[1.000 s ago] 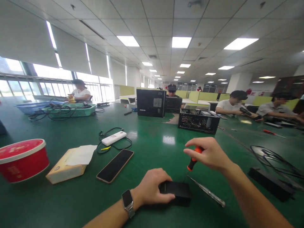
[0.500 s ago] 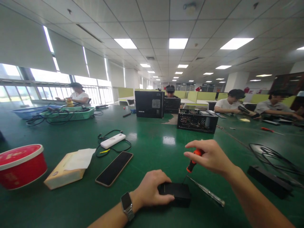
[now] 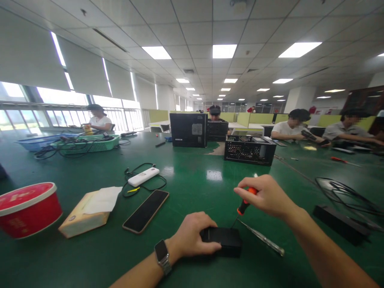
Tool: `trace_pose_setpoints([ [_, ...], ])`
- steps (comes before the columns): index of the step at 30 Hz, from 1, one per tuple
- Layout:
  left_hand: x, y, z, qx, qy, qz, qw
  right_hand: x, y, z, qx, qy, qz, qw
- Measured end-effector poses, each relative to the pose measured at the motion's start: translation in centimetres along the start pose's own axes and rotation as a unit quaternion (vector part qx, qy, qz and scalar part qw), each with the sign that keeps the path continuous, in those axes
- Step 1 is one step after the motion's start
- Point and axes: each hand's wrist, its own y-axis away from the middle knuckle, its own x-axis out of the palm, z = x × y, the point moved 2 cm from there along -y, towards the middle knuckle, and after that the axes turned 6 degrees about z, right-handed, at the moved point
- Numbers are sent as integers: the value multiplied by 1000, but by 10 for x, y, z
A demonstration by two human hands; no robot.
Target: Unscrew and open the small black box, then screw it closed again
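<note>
A small black box rests on the green table, gripped at its left end by my left hand, thumb in front and fingers behind. My right hand is closed around the orange and black handle of a screwdriver. The screwdriver leans, its thin shaft running down to the far top edge of the box; whether the tip sits in a screw is too small to tell. A second, slim screwdriver with a clear handle lies on the table just right of the box.
At left are a red tub, a tissue pack, a phone and a white power strip. A black adapter-like block and cables lie right. Computer cases and a green basket stand farther back. Several people sit around.
My right hand's fingers have closed in on the screwdriver handle; half a second ago the index finger and thumb were spread apart. My left hand still grips the box.
</note>
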Motion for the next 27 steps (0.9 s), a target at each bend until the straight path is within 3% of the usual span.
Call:
trace_pose_setpoints([
  [7,-1,-1,-2,4,-2,0,1000,-8,2,-7,32,-99,-97,990],
  [12,-2,-2,-2,7,-7,2,1000,3,0,-2,40,-128,-54,989],
  [27,-2,-3,-5,31,-9,-9,999,19,-6,8,12,-111,-34,993],
])
